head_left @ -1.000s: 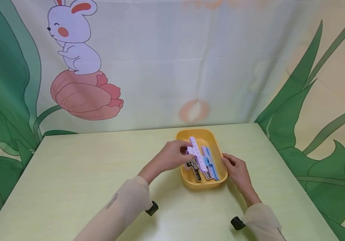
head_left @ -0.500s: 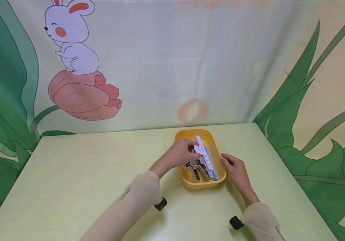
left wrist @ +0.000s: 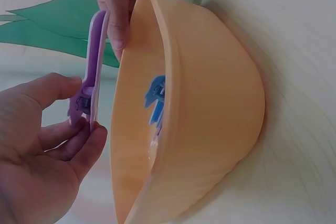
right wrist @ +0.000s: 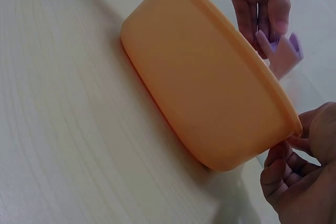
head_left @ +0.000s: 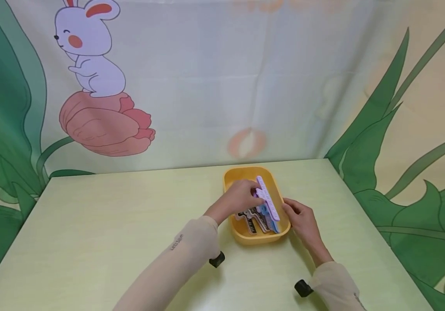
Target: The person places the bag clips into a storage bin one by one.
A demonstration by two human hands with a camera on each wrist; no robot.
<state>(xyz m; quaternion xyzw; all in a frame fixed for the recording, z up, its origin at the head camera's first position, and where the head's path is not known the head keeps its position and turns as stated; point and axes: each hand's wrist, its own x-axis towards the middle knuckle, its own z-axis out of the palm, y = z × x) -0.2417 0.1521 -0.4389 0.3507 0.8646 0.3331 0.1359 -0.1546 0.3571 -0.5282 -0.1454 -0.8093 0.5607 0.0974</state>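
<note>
My left hand (head_left: 241, 198) pinches a purple bag clip (head_left: 268, 199) by its middle, above the yellow plastic tub (head_left: 233, 173). In the left wrist view the clip (left wrist: 95, 61) shows a metal spring, and it is apart from the tub's rim. My right hand (head_left: 303, 221) grips the tub's right rim, thumb on top and fingers beneath, as the right wrist view shows. Inside the tub lie black-striped clips (head_left: 251, 224) and a blue clip (left wrist: 156, 95), partly hidden by my left hand and the purple clip.
The tub stands on a pale wooden-looking table (head_left: 129, 233), near its back edge. Behind hangs a cloth (head_left: 191, 86) printed with a rabbit and flowers. A small black device (head_left: 217, 259) sits at the left cuff, another (head_left: 303, 288) at the right.
My left hand has moved right over the tub with the purple clip, now above the blue clip. The right hand keeps its grip on the rim.
</note>
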